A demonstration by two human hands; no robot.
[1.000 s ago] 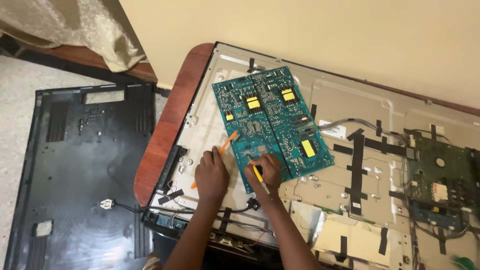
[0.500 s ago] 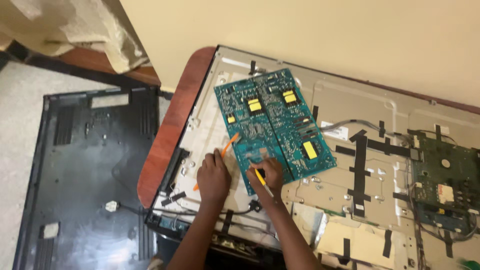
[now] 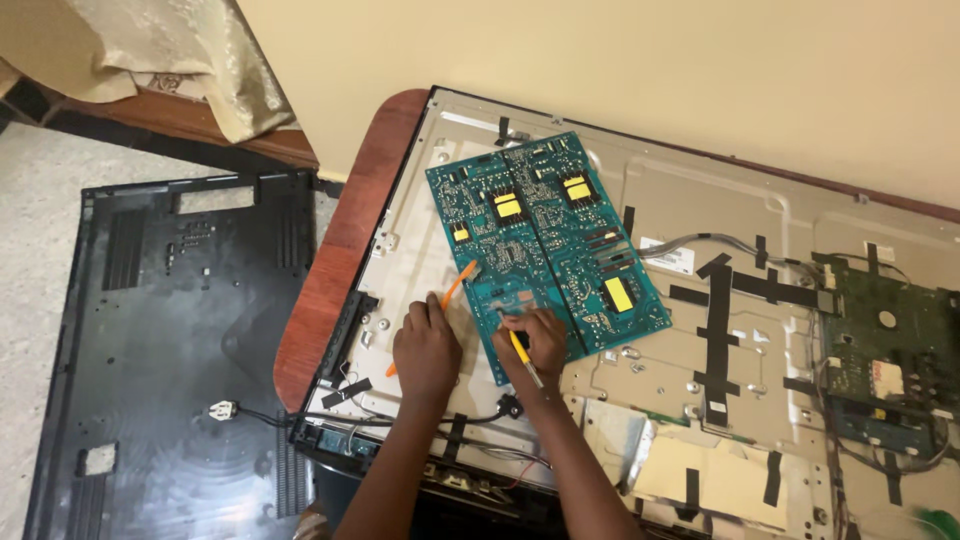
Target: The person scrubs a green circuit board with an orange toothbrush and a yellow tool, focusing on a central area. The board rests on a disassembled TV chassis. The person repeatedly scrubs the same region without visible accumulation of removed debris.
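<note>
I am gripping a thin orange tool [image 3: 452, 291] in my left hand [image 3: 426, 346], fingers curled shut around it, its tip touching the near left edge of the teal circuit board [image 3: 545, 235]. My right hand [image 3: 536, 338] is pinching a yellow-handled tool [image 3: 522, 356] closed between the fingers, pressing down on the board's near corner. The board is lying tilted on the grey metal back of an opened television [image 3: 700, 330], which is resting on a reddish-brown table [image 3: 330, 270]. A black plastic back cover [image 3: 160, 340] is lying on the floor to my left.
</note>
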